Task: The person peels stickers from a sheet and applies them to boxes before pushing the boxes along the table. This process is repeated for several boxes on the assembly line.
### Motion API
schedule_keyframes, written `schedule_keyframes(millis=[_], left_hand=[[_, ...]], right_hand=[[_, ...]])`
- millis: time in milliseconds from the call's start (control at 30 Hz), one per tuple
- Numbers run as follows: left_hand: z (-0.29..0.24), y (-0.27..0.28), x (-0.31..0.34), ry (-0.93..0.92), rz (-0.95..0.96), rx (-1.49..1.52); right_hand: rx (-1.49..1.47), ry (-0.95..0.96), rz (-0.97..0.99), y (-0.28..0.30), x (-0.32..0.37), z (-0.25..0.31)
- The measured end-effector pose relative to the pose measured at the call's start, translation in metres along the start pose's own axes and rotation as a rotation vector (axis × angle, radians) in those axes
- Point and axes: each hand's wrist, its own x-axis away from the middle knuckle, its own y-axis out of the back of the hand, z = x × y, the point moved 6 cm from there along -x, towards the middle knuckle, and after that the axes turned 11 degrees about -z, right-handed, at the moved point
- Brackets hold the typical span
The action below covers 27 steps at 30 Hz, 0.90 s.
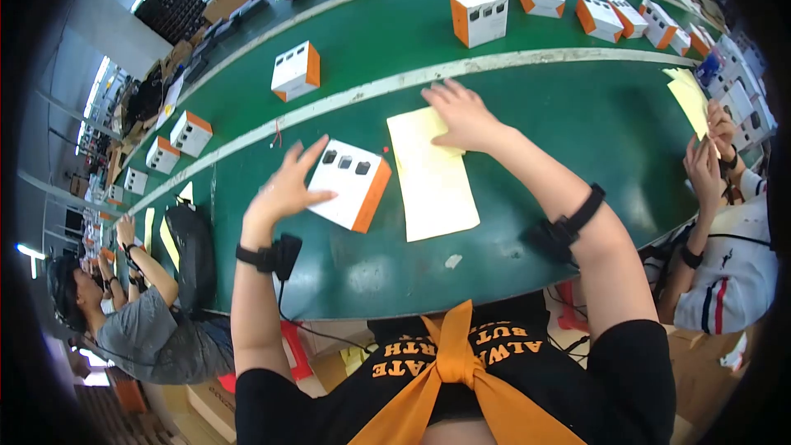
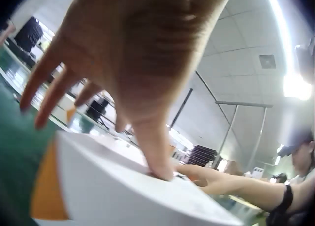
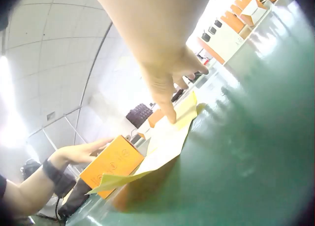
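A white and orange box (image 1: 349, 185) with three dark devices pictured on it lies on the green table. My left hand (image 1: 290, 184) is at its left side with fingers spread; in the left wrist view the thumb (image 2: 156, 159) reaches down onto the box's white face. To the right lies a pale yellow paper sheet (image 1: 434, 185). Over its far end is my right hand (image 1: 465, 119), fingers extended, and in the right wrist view its thumb (image 3: 165, 105) touches the sheet (image 3: 167, 140). The sheet's near end curls up beside the box's orange side (image 3: 115, 164).
Beyond a pale divider strip (image 1: 395, 78), similar boxes (image 1: 479, 15) stand along the green belt. At the right a person's hands (image 1: 707, 156) hold yellow paper (image 1: 686, 99). On the left, another person (image 1: 152, 321) sits near a black bag (image 1: 191, 251). A white scrap (image 1: 453, 261) lies near the table's front edge.
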Motion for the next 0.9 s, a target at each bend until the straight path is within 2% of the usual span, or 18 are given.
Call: schedule_keyframes(millis=[33,67,133,233,267,300,367,433,467,533,600,633,667,733,767,800,867,900], left_hand=[[0.002,-0.01,0.002,-0.103,0.074,0.257],[-0.007,-0.013,0.014,0.142,0.191,0.424],[-0.007,-0.015,0.026,0.19,0.161,0.491],[-0.021,-0.014,0.04,0.22,0.169,0.566],[-0.021,-0.025,0.04,0.132,0.128,0.542],[-0.025,-0.032,0.04,0.054,0.098,0.462],[-0.041,-0.044,0.039,-0.018,0.078,0.393],[-0.066,-0.051,0.028,-0.02,0.097,0.577],[-0.077,-0.052,0.024,-0.11,0.045,0.446],[-0.078,-0.051,0.018,-0.138,-0.124,0.261],[-0.088,-0.016,0.015,-0.213,-0.386,0.238],[-0.09,0.002,0.021,-0.196,-0.405,0.517],[-0.088,0.012,0.031,-0.172,-0.41,0.516],[-0.097,0.017,0.051,-0.137,-0.065,1.579],[-0.101,0.023,0.061,0.032,-0.144,1.583],[-0.103,0.029,0.069,0.055,-0.159,1.585],[-0.094,0.034,0.081,0.185,-0.29,1.298],[-0.089,0.036,0.083,0.199,-0.397,1.331]], right_hand=[[0.048,-0.02,0.169,-0.016,-0.006,-0.006],[-0.052,-0.106,0.248,-0.027,-0.011,-0.013],[-0.117,-0.137,0.374,-0.019,-0.014,-0.014],[-0.252,-0.135,0.263,0.045,-0.012,-0.021],[-0.293,-0.058,0.06,0.084,-0.009,-0.018],[-0.391,-0.082,0.024,0.118,-0.009,-0.013],[-0.543,-0.248,0.143,0.174,-0.008,0.004],[-0.862,-0.305,0.055,0.198,-0.006,0.021],[-0.988,-0.348,0.065,0.2,-0.008,0.032],[-0.961,-0.286,0.086,0.189,-0.014,0.056],[-0.964,-0.224,0.187,0.173,-0.017,0.079],[-0.994,-0.238,0.227,0.165,-0.017,0.09],[-1.005,-0.232,0.248,0.156,-0.019,0.101],[-1.03,-0.231,0.227,0.138,-0.023,0.115],[-1.018,-0.254,0.261,0.13,-0.024,0.122],[-1.03,-0.253,0.284,0.123,-0.025,0.13],[-1.021,-0.369,0.186,0.115,-0.024,0.136],[-1.228,-0.416,0.043,0.114,-0.018,0.145]])
